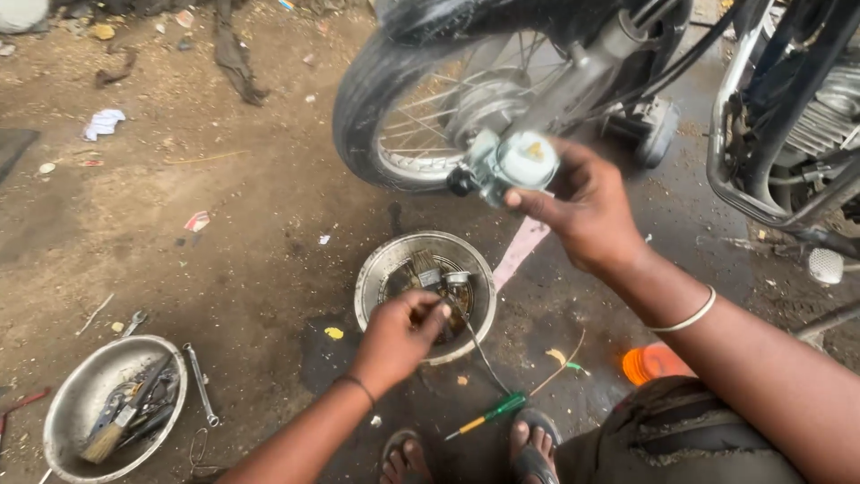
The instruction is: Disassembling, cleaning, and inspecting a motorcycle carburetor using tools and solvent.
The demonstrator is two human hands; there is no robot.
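Oil-stained dirt ground [224, 233] outside, littered with scraps, serves as the work floor. A motorcycle wheel [408, 108] stands just ahead, and part of an engine and frame [797, 108] shows at the right edge.

The right hand [587, 211] is raised in front of the wheel, fingers clamped around a carburetor [506, 164], a small metal body with a pale round cap turned toward the camera. The left hand [399, 336] reaches down into a steel bowl [372, 273] on the ground, fingertips pinched together as if on a small part; what they grip is too small to tell. Dark liquid and a few small metal pieces lie in the bowl, so the two hands are well apart, one high, one low.

A green-handled screwdriver [488, 415] lies near the person's sandaled feet, and a thin dark wire runs from the bowl toward it. At lower left a second bowl [67, 394] holds a brush and tools, with a spanner [201, 384] beside it. An orange lid [652, 363] lies near the right knee.

By the look of it, the step is washing or refitting carburetor parts. A next move would call for bringing the pinched piece up to the carburetor and holding the body steady, without dropping the piece in the dirt.
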